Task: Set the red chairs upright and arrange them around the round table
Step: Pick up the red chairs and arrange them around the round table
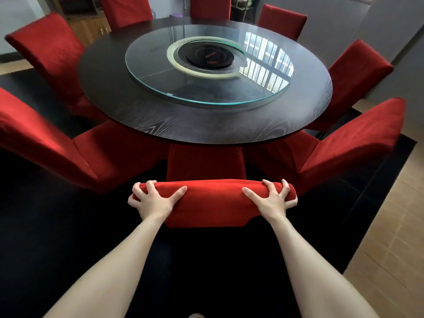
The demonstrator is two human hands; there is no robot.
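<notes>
1. Head view: the left hand (151, 198) and right hand (271, 199) each grip the top of the nearest red chair (213, 203). It stands upright, its seat partly tucked under the round surface (206, 127).
2. Risk, as I judge it: a hard or skewed push could knock it into the surface edge or the flanking chairs (46, 138) (351, 143) — both stand close.

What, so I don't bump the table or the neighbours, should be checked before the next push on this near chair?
1. Left hand grips the top of the near chair: ok.
2. Right hand grips it too: ok.
3. Near chair upright, facing the round table: ok.
4. Its seat clear of the left chair and the right chair: cannot tell.
5. Chair legs and the floor under them: hidden, cannot tell.
</notes>
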